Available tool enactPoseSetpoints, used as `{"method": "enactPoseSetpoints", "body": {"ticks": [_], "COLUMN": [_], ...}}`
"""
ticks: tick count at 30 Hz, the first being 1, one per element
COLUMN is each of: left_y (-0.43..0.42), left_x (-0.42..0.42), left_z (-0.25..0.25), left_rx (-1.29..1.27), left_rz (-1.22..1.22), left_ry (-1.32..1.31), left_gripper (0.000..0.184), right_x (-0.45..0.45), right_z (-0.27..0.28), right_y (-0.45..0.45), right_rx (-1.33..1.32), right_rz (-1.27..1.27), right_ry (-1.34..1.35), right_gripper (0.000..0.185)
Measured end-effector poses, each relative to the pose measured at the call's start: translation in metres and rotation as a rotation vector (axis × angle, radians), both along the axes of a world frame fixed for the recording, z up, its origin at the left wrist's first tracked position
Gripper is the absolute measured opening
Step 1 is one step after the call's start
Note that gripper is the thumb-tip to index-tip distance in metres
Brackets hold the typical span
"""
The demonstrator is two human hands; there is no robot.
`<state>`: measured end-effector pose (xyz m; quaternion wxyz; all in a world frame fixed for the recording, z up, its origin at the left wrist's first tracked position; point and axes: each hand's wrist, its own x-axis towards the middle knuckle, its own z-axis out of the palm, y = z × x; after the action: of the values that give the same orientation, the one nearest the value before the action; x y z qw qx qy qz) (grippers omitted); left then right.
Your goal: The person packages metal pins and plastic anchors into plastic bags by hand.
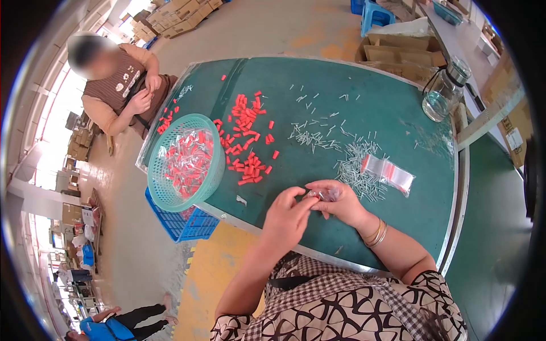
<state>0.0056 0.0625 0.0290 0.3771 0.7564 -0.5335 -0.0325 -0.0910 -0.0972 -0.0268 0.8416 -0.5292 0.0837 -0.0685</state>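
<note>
My right hand (339,204), with bangles at its wrist, is closed around a small clear plastic bag (325,195) with something reddish inside. The fingers of my left hand (287,219) pinch at the bag's near-left end; exactly what they grip is partly hidden. Beyond my right hand lies a heap of small metal screws or pins (358,173), with a stack of flat clear zip bags (389,175) on its right side. Loose red plastic plugs (248,167) are scattered ahead of my left hand.
A mint-green basket (214,170) of filled bags stands at the table's left edge, above a blue crate (196,224). A glass water bottle (438,99) stands far right on the green table (273,79). Across the left corner sits a co-worker (122,79), hands together.
</note>
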Motion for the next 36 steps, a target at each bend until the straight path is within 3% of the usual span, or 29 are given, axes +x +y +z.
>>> {"method": "enactPoseSetpoints", "body": {"ticks": [2, 9, 13, 21, 30, 36], "left_y": [-0.005, -0.003, 0.001, -0.003, 0.004, 0.007], "left_x": [-0.004, -0.002, 0.006, -0.003, -0.003, -0.001], "left_z": [-0.001, 0.006, -0.009, -0.013, -0.017, -0.017], "left_rx": [0.003, -0.136, -0.031, -0.084, -0.135, -0.063], "left_rz": [0.005, 0.135, 0.126, 0.105, 0.198, 0.207], "left_ry": [-0.154, -0.258, -0.237, -0.002, 0.241, 0.405], "left_gripper": [0.030, 0.014, 0.013, 0.021, 0.027, 0.015], "right_x": [0.000, 0.001, 0.003, 0.001, 0.000, -0.001], "right_z": [0.001, 0.003, 0.007, 0.002, 0.013, 0.013], "right_y": [0.000, 0.002, 0.002, 0.007, 0.010, 0.011], "right_rx": [-0.026, -0.049, -0.153, -0.294, -0.415, -0.396], "right_rz": [0.008, -0.075, -0.082, -0.092, -0.093, -0.121], "right_ry": [0.005, -0.035, 0.006, -0.003, 0.057, 0.086], "right_gripper": [0.048, 0.052, 0.047, 0.017, 0.007, 0.005]}}
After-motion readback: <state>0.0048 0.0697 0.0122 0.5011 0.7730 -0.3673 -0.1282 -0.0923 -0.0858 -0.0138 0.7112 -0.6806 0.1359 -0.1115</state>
